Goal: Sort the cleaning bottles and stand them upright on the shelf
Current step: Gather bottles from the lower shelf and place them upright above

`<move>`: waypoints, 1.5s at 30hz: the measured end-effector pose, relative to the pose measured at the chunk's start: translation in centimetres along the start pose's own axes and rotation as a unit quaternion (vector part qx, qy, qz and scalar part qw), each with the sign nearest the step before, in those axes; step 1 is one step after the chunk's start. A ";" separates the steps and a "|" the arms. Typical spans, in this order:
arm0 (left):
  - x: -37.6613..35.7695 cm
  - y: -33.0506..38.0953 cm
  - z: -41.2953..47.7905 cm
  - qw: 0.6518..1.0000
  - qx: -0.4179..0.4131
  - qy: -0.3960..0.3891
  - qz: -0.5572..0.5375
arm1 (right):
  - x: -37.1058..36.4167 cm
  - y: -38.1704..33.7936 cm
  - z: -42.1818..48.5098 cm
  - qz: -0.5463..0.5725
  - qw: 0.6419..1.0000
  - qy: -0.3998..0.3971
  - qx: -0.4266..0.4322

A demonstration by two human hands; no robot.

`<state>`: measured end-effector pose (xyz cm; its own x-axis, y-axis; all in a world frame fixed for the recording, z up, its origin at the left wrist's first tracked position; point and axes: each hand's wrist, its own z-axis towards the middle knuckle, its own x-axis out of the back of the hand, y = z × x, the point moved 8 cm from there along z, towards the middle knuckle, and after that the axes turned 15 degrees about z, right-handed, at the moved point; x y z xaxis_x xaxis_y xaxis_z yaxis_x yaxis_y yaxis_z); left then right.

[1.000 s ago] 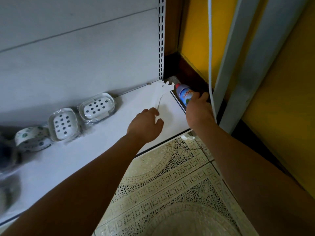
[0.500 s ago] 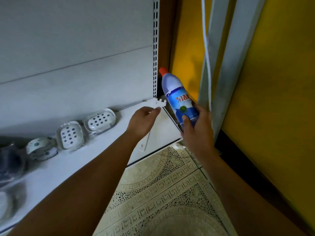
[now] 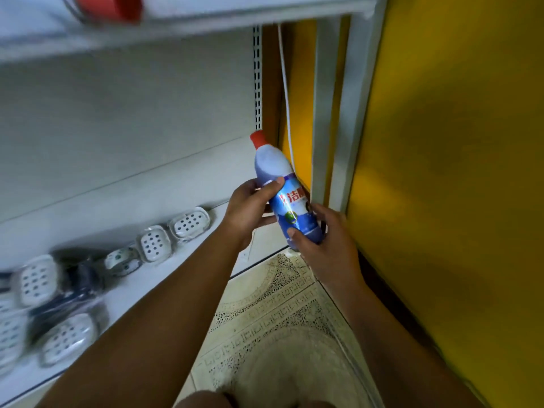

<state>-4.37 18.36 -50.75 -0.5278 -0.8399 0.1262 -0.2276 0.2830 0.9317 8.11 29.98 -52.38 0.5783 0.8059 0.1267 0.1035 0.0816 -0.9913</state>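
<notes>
A: From the head view: fished the bottle (image 3: 290, 198) out of the gap between the end of the shelf (image 3: 141, 287) and the yellow wall (image 3: 441, 142), down low there a second ago.
B: Carrying it how now?
A: With both. Gripping the base with the right hand (image 3: 321, 240), fingers curled round it. Clasping the upper label with the left hand (image 3: 250, 207), thumb across the front; half a second ago merely resting that one on the shelf's end.
B: Upright yet?
A: Nearly: red cap (image 3: 258, 139) on top, leaning a little to the left. Held in the air above the shelf's right end, touching no board.
B: Anything else new?
A: Looking higher than before, so catching an upper shelf (image 3: 176, 22) with something red (image 3: 109, 7) on it, too blurred to name. Same row of soap dishes (image 3: 190, 222) along the lower board.
B: Meaning for the job?
A: Retrieval probably finished. Left to do: choosing a spot and standing it on its base. No other bottles in sight, so cannot tell where like goes with like. Worth keeping clear of the soap dishes when setting down.
</notes>
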 end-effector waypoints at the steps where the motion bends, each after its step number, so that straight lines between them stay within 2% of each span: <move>1: -0.2 1.9 -1.2 1.000 -0.002 -0.009 0.008 | 0.8 -1.1 -0.8 0.030 0.999 0.004 -0.021; 5: -1.7 9.1 -6.3 0.998 0.000 -0.057 0.019 | 3.6 -7.8 -4.7 0.093 0.991 0.005 -0.093; 9: -3.6 15.4 -11.0 0.991 -0.001 -0.117 0.058 | 7.0 -14.7 -8.9 0.122 0.984 0.045 -0.125; 12: -4.6 20.4 -14.2 0.984 -0.011 -0.158 0.076 | 9.1 -19.7 -11.0 0.130 0.982 0.052 -0.125; 18: -3.9 31.0 -18.9 0.972 -0.059 -0.200 0.105 | 9.5 -31.0 -11.0 0.146 0.985 0.004 -0.087; 22: -1.2 36.5 -20.2 0.964 -0.092 -0.203 0.145 | 7.8 -36.2 -10.1 0.157 0.985 0.001 -0.077; 24: 1.8 37.9 -19.5 0.967 -0.106 -0.148 0.179 | 6.7 -37.9 -9.6 0.170 0.983 0.002 -0.074; 25: 4.0 38.0 -18.7 0.960 -0.125 -0.092 0.233 | 6.1 -38.4 -9.4 0.176 0.981 0.004 -0.077; 27: 8.8 37.7 -17.2 0.903 -0.174 0.012 0.393 | 4.8 -38.7 -8.9 0.191 0.978 0.010 -0.087; 29: 12.6 36.0 -15.6 0.819 -0.186 0.034 0.542 | 3.7 -38.5 -8.2 0.197 0.976 0.021 -0.089; 30: 14.1 35.0 -14.7 0.771 -0.182 0.019 0.610 | 3.3 -38.3 -7.9 0.196 0.976 0.026 -0.092; 32: 15.8 33.4 -13.4 0.648 -0.169 -0.041 0.741 | 2.4 -37.5 -7.1 0.192 0.976 0.036 -0.099; 34: 16.8 32.4 -12.3 0.540 -0.134 -0.094 0.826 | 1.6 -36.5 -6.3 0.179 0.978 0.040 -0.100; 35: 17.1 32.3 -11.9 0.499 -0.126 -0.108 0.851 | 1.3 -36.0 -5.9 0.172 0.979 0.041 -0.102; 37: 16.9 32.3 -10.9 0.440 -0.141 -0.122 0.879 | 0.8 -35.1 -5.1 0.168 0.979 0.045 -0.108; 39: 16.2 32.2 -9.9 0.410 -0.172 -0.127 0.887 | 0.4 -34.4 -4.4 0.168 0.978 0.051 -0.114; 42: 15.6 32.3 -8.7 0.392 -0.206 -0.135 0.887 | -0.2 -34.1 -3.2 0.171 0.977 0.051 -0.121; 43: 15.5 32.3 -8.4 0.401 -0.208 -0.132 0.882 | -0.4 -34.1 -2.9 0.168 0.977 0.051 -0.119; 45: 15.4 32.5 -7.9 0.457 -0.212 -0.106 0.858 | -0.8 -34.4 -2.4 0.170 0.978 0.049 -0.109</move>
<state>-13.42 10.90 -15.84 0.2901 0.5252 0.8000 0.8240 0.2881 -0.4879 6.00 25.16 -18.33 0.6836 0.7033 -0.1949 0.0561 -0.3169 -0.9468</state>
